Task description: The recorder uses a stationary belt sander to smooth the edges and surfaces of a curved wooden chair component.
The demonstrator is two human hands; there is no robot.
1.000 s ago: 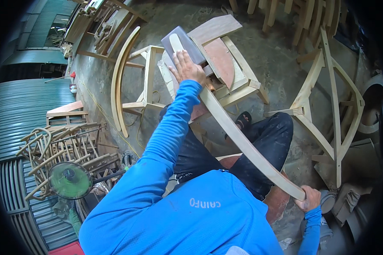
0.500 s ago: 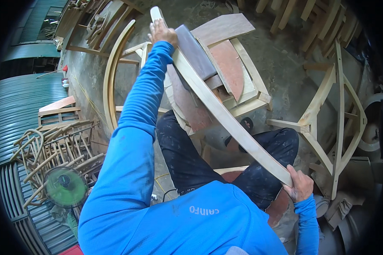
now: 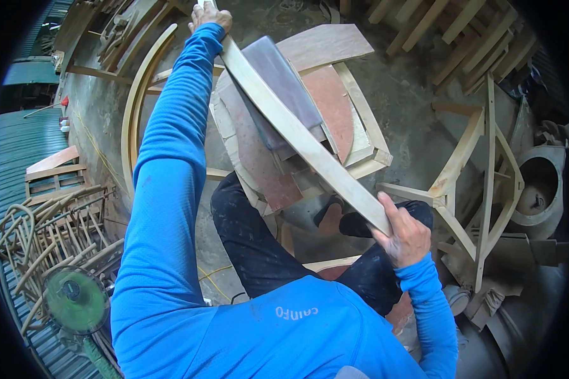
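Note:
A long, pale, slightly curved wooden rail (image 3: 291,126) slants from the far left to the near right across my knees. My left hand (image 3: 212,18) is wrapped round its far end, arm stretched out. The near end sits in my right hand (image 3: 406,234), thumb on the top face and fingers around the edge. Under the middle of the rail lies a grey, flat-faced slab (image 3: 281,79), partly covered by it; whether the two touch I cannot tell. The slab rests on a low wooden stand (image 3: 370,161) topped with reddish board pieces (image 3: 332,104).
Curved wooden frame parts (image 3: 139,95) stand at the left, and an angled wooden frame (image 3: 480,183) at the right. Stacked timber (image 3: 480,35) fills the far right. A green fan (image 3: 77,300) stands near left beside a heap of wooden frames (image 3: 50,234).
The rail has slid away from me toward the far left, with both hands still on it. My right hand has come inward and farther from my body. The view has shifted slightly.

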